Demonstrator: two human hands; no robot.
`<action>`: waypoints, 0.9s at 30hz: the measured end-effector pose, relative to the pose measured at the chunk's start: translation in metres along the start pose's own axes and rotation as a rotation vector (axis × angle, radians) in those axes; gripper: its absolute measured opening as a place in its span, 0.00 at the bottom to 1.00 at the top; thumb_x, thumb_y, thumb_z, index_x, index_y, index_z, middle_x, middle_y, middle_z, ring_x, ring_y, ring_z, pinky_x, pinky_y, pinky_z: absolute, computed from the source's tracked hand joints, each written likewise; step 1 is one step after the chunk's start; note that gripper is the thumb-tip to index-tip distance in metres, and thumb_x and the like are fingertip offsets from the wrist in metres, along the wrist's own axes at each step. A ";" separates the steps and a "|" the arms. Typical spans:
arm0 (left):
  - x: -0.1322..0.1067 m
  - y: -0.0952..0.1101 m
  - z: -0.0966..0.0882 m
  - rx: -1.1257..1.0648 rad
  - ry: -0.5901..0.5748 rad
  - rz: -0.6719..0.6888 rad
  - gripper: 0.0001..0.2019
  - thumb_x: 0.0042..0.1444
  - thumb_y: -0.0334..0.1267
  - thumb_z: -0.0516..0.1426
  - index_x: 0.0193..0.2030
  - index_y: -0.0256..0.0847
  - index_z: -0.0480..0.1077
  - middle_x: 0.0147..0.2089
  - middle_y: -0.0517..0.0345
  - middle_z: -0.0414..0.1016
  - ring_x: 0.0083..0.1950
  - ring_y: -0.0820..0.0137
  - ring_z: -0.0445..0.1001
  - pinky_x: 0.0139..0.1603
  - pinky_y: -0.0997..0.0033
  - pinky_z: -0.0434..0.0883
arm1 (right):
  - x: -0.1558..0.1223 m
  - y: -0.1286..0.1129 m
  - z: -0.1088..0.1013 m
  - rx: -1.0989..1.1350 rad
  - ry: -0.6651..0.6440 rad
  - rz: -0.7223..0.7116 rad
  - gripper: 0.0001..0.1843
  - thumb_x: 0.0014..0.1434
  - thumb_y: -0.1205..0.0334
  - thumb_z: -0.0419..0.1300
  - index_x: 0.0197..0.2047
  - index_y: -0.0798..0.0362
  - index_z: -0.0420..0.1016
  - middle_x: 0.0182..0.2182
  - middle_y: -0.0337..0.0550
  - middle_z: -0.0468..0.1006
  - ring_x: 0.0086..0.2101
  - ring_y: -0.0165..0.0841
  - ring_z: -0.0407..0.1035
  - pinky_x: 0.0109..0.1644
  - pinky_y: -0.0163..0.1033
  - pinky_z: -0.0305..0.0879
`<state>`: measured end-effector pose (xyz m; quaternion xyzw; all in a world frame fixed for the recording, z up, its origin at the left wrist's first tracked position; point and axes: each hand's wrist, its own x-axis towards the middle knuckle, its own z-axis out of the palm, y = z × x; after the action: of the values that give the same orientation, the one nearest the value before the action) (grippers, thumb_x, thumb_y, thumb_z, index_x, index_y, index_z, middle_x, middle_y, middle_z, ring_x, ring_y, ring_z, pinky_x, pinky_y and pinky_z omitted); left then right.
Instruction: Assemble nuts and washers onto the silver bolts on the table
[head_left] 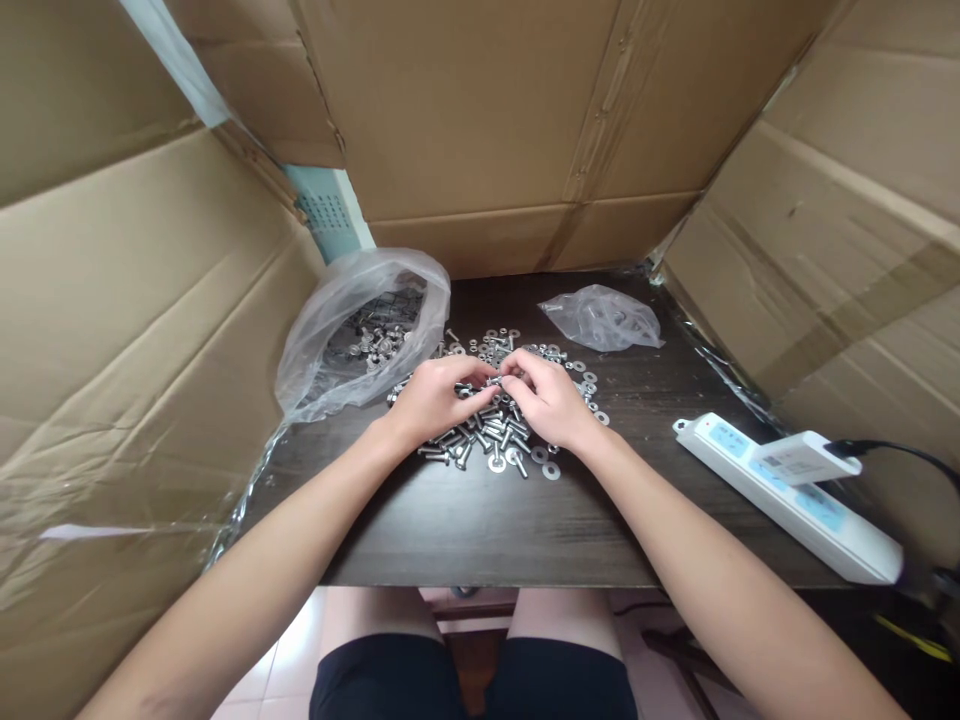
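A loose pile of silver bolts and washers lies in the middle of a dark wooden table. My left hand and my right hand meet just above the pile, fingertips pinched together on a small bolt. Which small parts each finger grips is hard to make out. An open clear plastic bag with more bolts inside lies to the left of my left hand.
A crumpled clear bag lies at the back right. A white power strip with a plugged adapter sits along the right edge. Cardboard walls enclose the table on the left, back and right. My knees show below the front edge.
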<state>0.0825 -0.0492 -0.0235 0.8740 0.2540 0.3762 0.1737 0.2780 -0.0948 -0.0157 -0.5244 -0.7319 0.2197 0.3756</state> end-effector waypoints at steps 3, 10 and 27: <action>0.000 0.000 0.001 0.005 0.000 0.006 0.06 0.61 0.35 0.63 0.43 0.38 0.76 0.36 0.57 0.79 0.36 0.72 0.78 0.41 0.74 0.75 | 0.000 0.001 0.001 -0.017 -0.024 -0.008 0.08 0.65 0.62 0.53 0.34 0.52 0.68 0.30 0.39 0.73 0.30 0.32 0.65 0.37 0.38 0.56; -0.001 -0.001 0.001 -0.001 0.001 0.005 0.06 0.60 0.35 0.63 0.44 0.38 0.76 0.36 0.59 0.79 0.36 0.73 0.77 0.41 0.75 0.74 | 0.000 0.003 0.001 -0.023 -0.012 0.022 0.13 0.68 0.60 0.49 0.33 0.52 0.67 0.30 0.39 0.73 0.32 0.33 0.65 0.38 0.38 0.55; 0.001 0.002 0.000 -0.005 0.040 0.046 0.06 0.61 0.33 0.62 0.45 0.37 0.76 0.38 0.59 0.79 0.38 0.74 0.78 0.42 0.76 0.73 | -0.001 0.000 0.001 0.067 -0.032 0.002 0.06 0.65 0.61 0.54 0.38 0.52 0.69 0.30 0.38 0.72 0.31 0.31 0.65 0.37 0.37 0.57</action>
<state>0.0836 -0.0503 -0.0219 0.8714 0.2360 0.3982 0.1622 0.2774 -0.0957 -0.0161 -0.5084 -0.7297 0.2529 0.3810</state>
